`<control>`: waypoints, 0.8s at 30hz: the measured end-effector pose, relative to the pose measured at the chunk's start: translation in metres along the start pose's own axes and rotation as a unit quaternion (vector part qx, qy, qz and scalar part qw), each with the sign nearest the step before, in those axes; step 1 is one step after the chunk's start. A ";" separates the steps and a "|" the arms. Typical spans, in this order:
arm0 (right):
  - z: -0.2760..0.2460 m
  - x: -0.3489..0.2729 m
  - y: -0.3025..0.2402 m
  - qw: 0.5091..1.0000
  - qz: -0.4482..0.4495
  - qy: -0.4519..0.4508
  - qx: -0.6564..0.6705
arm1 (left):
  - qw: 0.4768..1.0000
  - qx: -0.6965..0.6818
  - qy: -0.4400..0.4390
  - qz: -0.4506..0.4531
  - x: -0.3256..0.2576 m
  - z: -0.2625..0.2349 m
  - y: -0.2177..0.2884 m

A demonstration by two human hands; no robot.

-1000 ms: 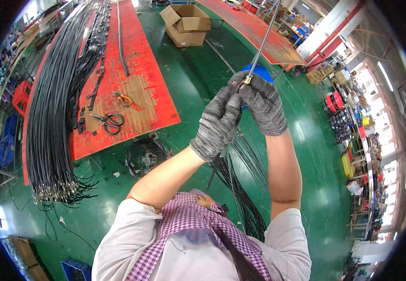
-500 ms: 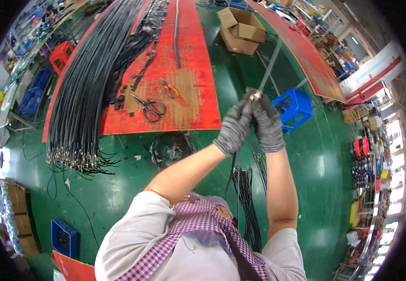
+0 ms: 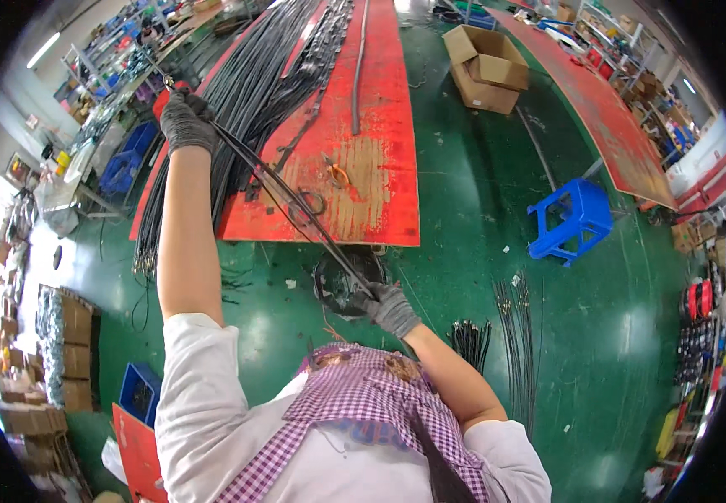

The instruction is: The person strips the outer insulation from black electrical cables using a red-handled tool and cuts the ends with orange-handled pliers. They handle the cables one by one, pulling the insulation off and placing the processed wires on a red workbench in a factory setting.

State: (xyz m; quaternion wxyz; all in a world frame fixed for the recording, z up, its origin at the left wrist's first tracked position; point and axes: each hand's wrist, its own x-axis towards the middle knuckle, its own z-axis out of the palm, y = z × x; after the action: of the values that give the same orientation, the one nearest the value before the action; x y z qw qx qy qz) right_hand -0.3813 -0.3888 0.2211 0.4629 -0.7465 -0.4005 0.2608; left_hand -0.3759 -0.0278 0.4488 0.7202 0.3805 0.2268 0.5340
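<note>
My left hand point(image 3: 187, 124), in a grey knit glove, is closed around dark cable strands near a shiny metal end point(image 3: 168, 82) at the far left of the red table. The black cable point(image 3: 275, 181) runs slanting down across the table to my right hand point(image 3: 393, 311), gloved too and closed on it just in front of my apron. Black-handled scissors point(image 3: 317, 199) lie on the table, partly behind this cable. Orange-handled pliers point(image 3: 336, 173) rest beside them. A thick bundle of long black cables point(image 3: 250, 80) covers the table's left side, partly behind my left arm.
Below the edge of the red table point(image 3: 388, 193) stands a dark round bin point(image 3: 329, 289). To the right are a blue stool point(image 3: 577, 220) and an open cardboard box point(image 3: 489, 75). More cables point(image 3: 516, 327) lie on the green floor by my right arm.
My hands were together beyond the table's right edge. The left has swung far left over the table, and the right has come back toward my body, with cable stretched between. The view has shifted.
</note>
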 end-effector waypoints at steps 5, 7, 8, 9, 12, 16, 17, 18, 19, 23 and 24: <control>-0.027 -0.041 0.141 0.985 0.062 -0.142 -0.081 | 0.996 0.027 -0.004 -0.082 -0.080 -0.051 -0.076; -0.020 -0.060 0.204 0.973 -0.019 -0.202 -0.109 | 0.991 0.039 -0.002 -0.126 -0.120 -0.076 -0.119; -0.018 -0.058 0.202 0.975 0.037 -0.192 -0.109 | 0.986 0.049 0.009 -0.156 -0.142 -0.092 -0.143; -0.021 -0.049 0.184 0.972 0.090 -0.187 -0.111 | 0.983 0.026 0.006 -0.183 -0.155 -0.133 -0.174; -0.029 -0.002 0.195 0.971 0.197 -0.070 -0.112 | 0.954 0.146 0.076 -0.250 -0.219 -0.140 -0.227; -0.016 0.094 0.150 0.973 0.112 -0.044 -0.196 | 0.966 0.084 0.039 -0.240 -0.244 -0.199 -0.292; -0.007 0.118 0.141 0.973 0.123 -0.038 -0.192 | 0.959 -0.065 0.037 -0.274 -0.240 -0.230 -0.312; 0.006 0.142 0.139 0.969 0.101 -0.029 -0.224 | 0.927 -0.206 0.043 -0.309 -0.235 -0.259 -0.328; 0.011 0.168 0.152 0.960 0.090 -0.008 -0.263 | 0.920 -0.198 0.045 -0.335 -0.226 -0.245 -0.327; 0.044 0.292 0.148 0.918 0.077 -0.022 -0.389 | 0.360 -0.778 0.233 -0.460 -0.181 -0.250 -0.289; 0.053 0.318 0.136 0.916 0.098 -0.025 -0.389 | 0.246 -0.810 0.276 -0.455 -0.172 -0.258 -0.279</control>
State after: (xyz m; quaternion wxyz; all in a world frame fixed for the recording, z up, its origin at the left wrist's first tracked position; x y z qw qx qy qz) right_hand -0.2003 -0.1305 0.0695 0.0978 -0.8966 -0.4062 0.1470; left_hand -0.4544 -0.1501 0.0580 0.6658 -0.7403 -0.0054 0.0928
